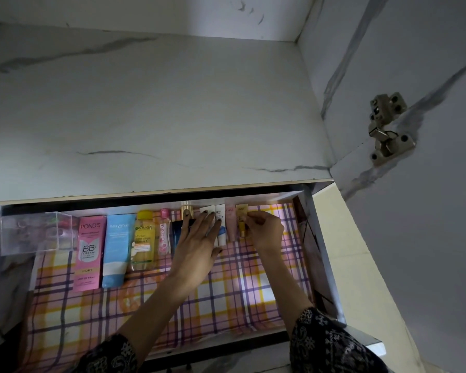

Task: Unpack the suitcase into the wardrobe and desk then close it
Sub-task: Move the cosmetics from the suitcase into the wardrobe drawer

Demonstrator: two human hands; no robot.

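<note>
Dark patterned sleeves [331,345] are reaching into an open white drawer [324,254] lined with pink-and-yellow checked paper [151,300].
The right hand [264,230] is pinching a small yellow tube [242,220] at the row's right end, fingers closing on it; the left hand [199,243] is lying flat, fingers spread, over white tubes [221,224], beside a yellow Garnier bottle [143,238], a pink Pond's box [88,251] and a clear plastic box [35,231].

The rear edge of the drawer [316,238] is lined by a row of toiletries [143,238], with a clear box [35,232] at its left end. Access from above to the back is limited by the overhanging shelf [156,117]. The checked liner [172,300] in front is left bare, and the far-right rear corner is left free.
</note>
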